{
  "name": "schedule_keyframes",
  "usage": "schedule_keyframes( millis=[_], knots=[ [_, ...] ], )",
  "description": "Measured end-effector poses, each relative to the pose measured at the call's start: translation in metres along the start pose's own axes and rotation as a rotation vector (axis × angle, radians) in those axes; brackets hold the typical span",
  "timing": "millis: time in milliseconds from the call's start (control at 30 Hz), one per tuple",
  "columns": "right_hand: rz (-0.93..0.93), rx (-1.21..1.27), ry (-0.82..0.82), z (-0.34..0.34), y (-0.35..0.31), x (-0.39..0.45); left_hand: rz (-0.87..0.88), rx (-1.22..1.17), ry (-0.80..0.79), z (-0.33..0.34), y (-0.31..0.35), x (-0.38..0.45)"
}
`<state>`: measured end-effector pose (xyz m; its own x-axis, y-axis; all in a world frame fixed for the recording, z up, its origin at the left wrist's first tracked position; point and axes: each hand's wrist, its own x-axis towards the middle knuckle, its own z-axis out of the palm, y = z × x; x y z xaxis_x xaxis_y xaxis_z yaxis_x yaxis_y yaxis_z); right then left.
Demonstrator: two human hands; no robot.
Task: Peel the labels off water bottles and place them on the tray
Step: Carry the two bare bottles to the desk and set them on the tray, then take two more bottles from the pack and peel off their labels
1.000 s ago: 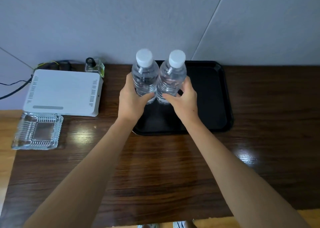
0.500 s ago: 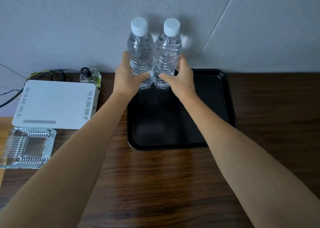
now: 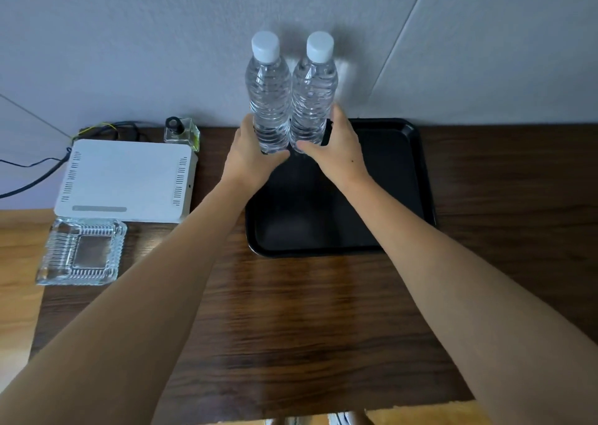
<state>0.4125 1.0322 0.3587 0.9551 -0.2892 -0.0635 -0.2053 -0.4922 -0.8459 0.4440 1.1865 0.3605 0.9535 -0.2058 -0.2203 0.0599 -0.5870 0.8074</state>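
Note:
Two clear water bottles with white caps and no labels stand upright side by side at the far edge of the black tray [image 3: 417, 178]. My left hand [image 3: 249, 159] grips the base of the left bottle [image 3: 268, 94]. My right hand [image 3: 339, 153] wraps the base of the right bottle [image 3: 314, 91]. The bottles touch each other. Whether their bottoms rest on the tray is hidden by my hands.
A white router box [image 3: 126, 180] with cables lies left of the tray, a small glass perfume bottle [image 3: 181, 130] behind it. A clear glass ashtray [image 3: 81, 251] sits at the front left. The dark wooden table [image 3: 291, 321] meets a grey wall just behind the tray.
Both hands have carried the two bottles away from me, from the tray's near middle to its far edge by the wall. The view has shifted a little.

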Motion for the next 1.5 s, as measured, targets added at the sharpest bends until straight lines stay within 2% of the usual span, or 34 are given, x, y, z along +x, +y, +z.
schedule_keyframes(
  millis=[167,300,367,633,733,933,1133,1300,1500],
  knots=[
    [-0.051,-0.316,-0.133,-0.028,-0.024,-0.041,0.142,0.486,-0.135,-0.021,0.011,-0.040],
    [-0.054,-0.662,-0.357,-0.049,-0.051,-0.082,0.180,0.821,-0.287,-0.043,0.035,-0.080],
    [-0.011,-0.704,-0.411,-0.063,-0.064,-0.108,0.158,0.870,-0.353,-0.053,0.050,-0.104],
    [0.211,-0.615,-0.439,-0.138,-0.102,-0.229,0.008,0.799,-0.583,-0.074,0.107,-0.223],
    [0.301,-0.596,-0.458,-0.171,-0.109,-0.272,0.028,0.837,-0.668,-0.061,0.138,-0.256],
    [0.467,-0.512,-0.361,-0.265,-0.075,-0.353,0.331,0.953,-0.830,0.028,0.230,-0.306],
    [0.641,-0.437,-0.139,-0.388,-0.004,-0.457,0.562,1.065,-0.987,0.157,0.309,-0.375],
    [0.784,-0.465,-0.065,-0.478,0.051,-0.558,0.682,1.051,-1.100,0.258,0.363,-0.457],
    [0.925,-0.372,0.098,-0.550,0.104,-0.647,0.843,1.048,-1.243,0.357,0.419,-0.535]
  ],
)
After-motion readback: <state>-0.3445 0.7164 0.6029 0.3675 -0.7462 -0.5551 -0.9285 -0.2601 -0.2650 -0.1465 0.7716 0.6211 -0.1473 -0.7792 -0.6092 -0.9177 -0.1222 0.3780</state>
